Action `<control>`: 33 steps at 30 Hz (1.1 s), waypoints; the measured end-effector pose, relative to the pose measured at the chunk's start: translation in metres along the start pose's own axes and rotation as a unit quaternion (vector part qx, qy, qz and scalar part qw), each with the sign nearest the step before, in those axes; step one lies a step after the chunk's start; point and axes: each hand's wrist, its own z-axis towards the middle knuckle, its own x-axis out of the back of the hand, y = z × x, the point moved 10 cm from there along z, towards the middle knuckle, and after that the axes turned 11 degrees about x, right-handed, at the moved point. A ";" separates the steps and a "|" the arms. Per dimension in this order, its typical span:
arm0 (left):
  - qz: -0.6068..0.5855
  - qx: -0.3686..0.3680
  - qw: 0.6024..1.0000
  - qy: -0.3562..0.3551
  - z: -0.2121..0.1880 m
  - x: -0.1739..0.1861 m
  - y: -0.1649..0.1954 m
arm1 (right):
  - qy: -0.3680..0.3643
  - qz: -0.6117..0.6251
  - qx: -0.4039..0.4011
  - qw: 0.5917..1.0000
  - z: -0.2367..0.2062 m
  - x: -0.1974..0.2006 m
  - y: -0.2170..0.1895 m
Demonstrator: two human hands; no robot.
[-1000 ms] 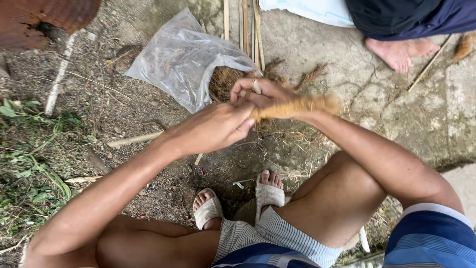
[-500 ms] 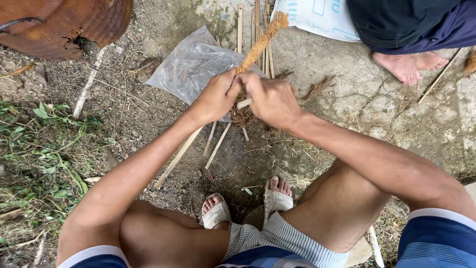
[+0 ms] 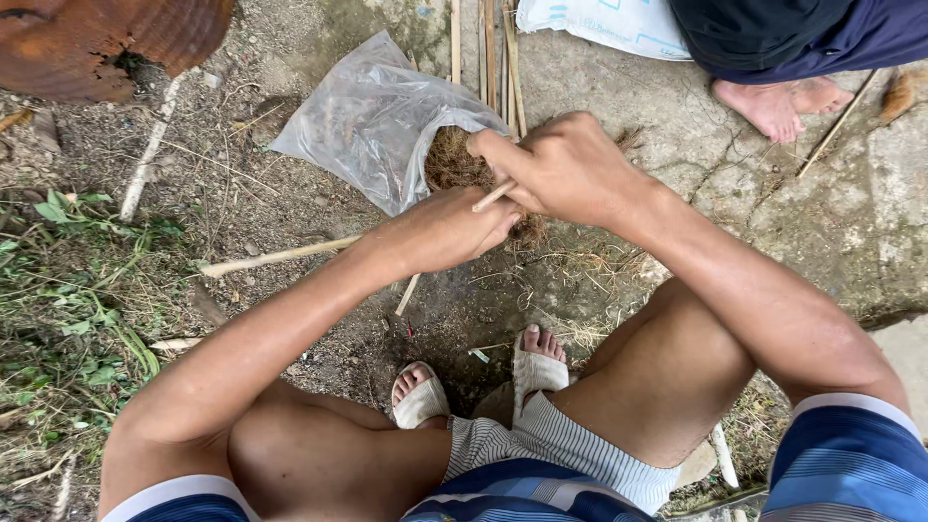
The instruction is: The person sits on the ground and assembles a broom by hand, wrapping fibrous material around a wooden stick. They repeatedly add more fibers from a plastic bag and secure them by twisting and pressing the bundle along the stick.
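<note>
Our right hand curls shut around a thin bamboo stick, whose long axis slants down-left toward our left hand. That hand's fingers are curled closed at the stick's lower end; actual contact we cannot tell. Both sit just above the brown fibre clump spilling from the clear plastic bag.

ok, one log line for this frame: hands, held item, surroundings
left hand: gripping thin stick | right hand: on same stick | brown fibre clump at clear plastic bag mouth | ground: dirt
</note>
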 end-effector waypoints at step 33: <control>-0.175 0.130 0.952 0.215 0.004 0.070 -0.067 | 0.069 0.299 -0.355 0.883 -0.024 -0.078 0.041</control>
